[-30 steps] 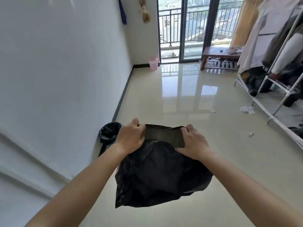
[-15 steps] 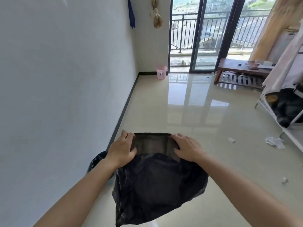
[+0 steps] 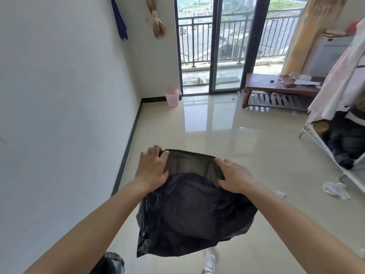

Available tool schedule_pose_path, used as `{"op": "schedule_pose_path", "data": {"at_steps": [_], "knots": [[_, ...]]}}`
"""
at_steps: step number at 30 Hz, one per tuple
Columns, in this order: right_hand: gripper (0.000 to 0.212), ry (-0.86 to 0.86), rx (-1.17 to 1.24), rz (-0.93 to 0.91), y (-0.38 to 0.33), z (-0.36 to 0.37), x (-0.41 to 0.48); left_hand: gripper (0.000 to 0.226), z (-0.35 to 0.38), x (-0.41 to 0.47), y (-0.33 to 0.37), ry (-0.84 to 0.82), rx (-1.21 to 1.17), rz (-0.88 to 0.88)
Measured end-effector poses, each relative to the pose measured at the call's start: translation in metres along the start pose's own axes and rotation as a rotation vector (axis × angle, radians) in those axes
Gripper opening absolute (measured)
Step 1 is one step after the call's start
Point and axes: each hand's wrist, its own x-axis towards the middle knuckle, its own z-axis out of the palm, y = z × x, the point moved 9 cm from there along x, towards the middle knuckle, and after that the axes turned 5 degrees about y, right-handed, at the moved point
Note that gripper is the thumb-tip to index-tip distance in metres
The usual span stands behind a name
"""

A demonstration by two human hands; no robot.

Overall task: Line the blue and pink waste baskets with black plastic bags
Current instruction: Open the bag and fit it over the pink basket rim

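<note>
A black plastic bag [image 3: 193,214] hangs in the air in front of me, its mouth stretched between my hands. My left hand [image 3: 152,169] grips the left edge of the mouth and my right hand [image 3: 235,177] grips the right edge. The pink waste basket [image 3: 172,96] stands unlined in the far corner by the balcony door. At the bottom left, a basket lined with a black bag [image 3: 111,263] is partly visible behind my left forearm; its colour is hidden.
A white wall [image 3: 59,115] runs along the left. A low wooden bench [image 3: 276,89] stands by the glass door, a clothes rack [image 3: 339,135] at the right. Scraps of paper [image 3: 334,189] lie on the glossy tile floor. My white shoe [image 3: 211,258] shows below the bag.
I have walked forward along the wall: the lined basket slid from mid-left down to the bottom edge, and the pink basket looms larger. Both hands keep hold of the bag's mouth.
</note>
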Motion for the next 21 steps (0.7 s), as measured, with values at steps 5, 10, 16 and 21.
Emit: {"op": "schedule_pose_path", "data": {"at_steps": [5,10,16,21], "knots": [[0.058,0.047,0.101,0.006,0.065,-0.017,0.162,0.067,0.047,0.16,-0.033,-0.068,0.085,0.008],[0.066,0.056,0.152,0.003,0.095,-0.059,0.326,0.077,0.064,0.301,-0.089,-0.108,0.148,-0.07],[0.052,-0.026,0.092,-0.081,0.111,-0.051,0.521,0.059,0.122,0.442,-0.175,-0.026,-0.163,-0.192],[0.05,-0.012,0.221,-0.078,0.132,-0.048,0.697,0.047,0.174,0.58,-0.254,0.028,-0.219,-0.21]]}}
